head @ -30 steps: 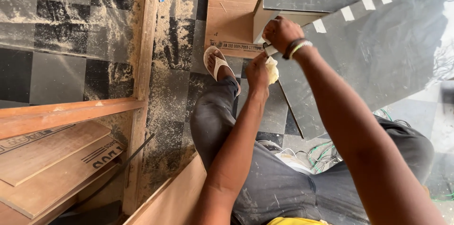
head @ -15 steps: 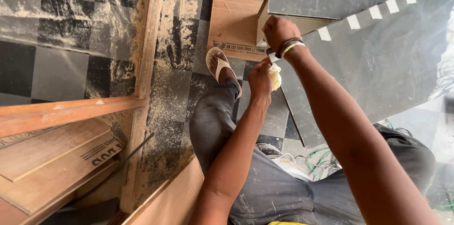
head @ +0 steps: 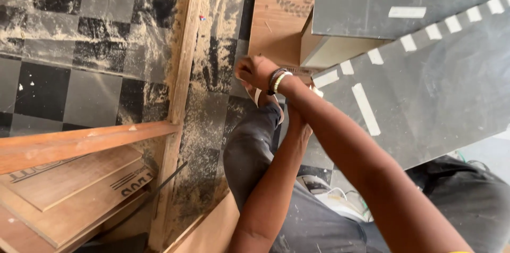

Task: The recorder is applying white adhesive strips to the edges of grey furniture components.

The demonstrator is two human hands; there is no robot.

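My arms cross over my raised knee [head: 249,149]. My right hand [head: 256,71], with bead bands on the wrist, is closed in a fist above my sandalled foot [head: 258,97], left of the corner of a large dark grey panel [head: 441,93]. White tape strips [head: 366,109] are stuck along the panel's edge. My left hand [head: 298,125] lies under the right forearm, its fingers mostly hidden. A bit of the pale yellow object [head: 317,92] it grips shows past the forearm.
A grey-topped box panel [head: 382,3] rests on a brown plywood sheet [head: 281,8] ahead. A long wooden strip [head: 180,88] runs across the sawdust-covered checkered floor [head: 79,88]. Stacked plywood boards [head: 69,189] and a wooden beam [head: 79,144] lie at lower left.
My right hand has moved left, away from the grey panel's edge, and now crosses over the left hand. The view has tilted, so the pale yellow object is mostly hidden.
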